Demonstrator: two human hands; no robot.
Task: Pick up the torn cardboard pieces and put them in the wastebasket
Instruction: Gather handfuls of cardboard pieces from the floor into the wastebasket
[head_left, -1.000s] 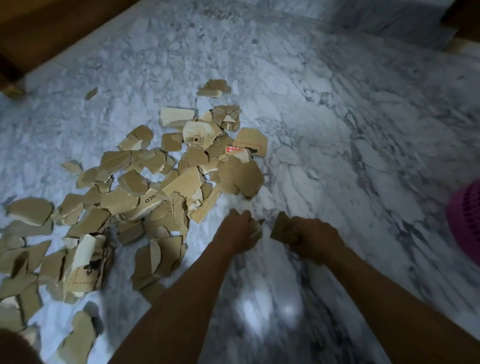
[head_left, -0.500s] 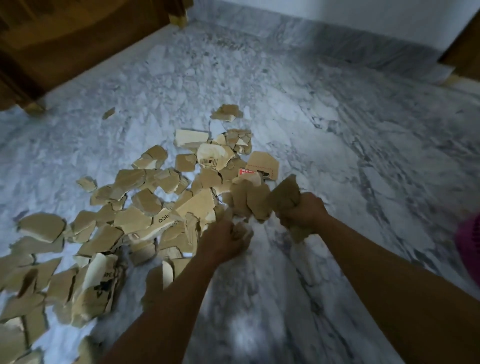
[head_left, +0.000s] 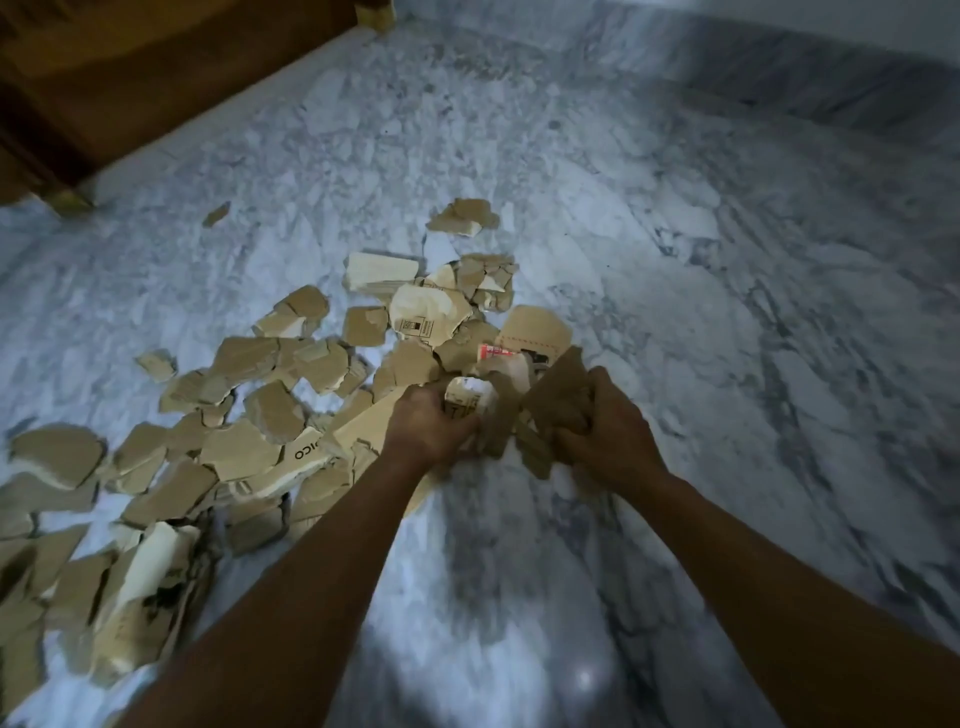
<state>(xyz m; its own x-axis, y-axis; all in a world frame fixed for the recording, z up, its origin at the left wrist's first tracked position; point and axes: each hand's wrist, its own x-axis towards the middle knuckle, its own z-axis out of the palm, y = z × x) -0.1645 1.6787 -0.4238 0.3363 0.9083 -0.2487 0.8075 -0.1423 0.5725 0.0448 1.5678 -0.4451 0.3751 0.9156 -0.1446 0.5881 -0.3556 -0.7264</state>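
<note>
Cardboard pieces (head_left: 249, 447) lie scattered over the marble floor (head_left: 675, 260), mostly to the left of the hands and beyond them. At the pile's right edge the left hand (head_left: 431, 428) is curled tight round a pale piece. The right hand (head_left: 610, 434), close beside it, clenches a bunch of brown ones that stick up past its fingers.

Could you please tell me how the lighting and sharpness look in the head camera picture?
Head view: dim bluish light; a small glare spot on the marble floor near the bottom; the left hand, right hand and the cardboard pieces they grip look soft; the wooden furniture top left is dark.
</note>
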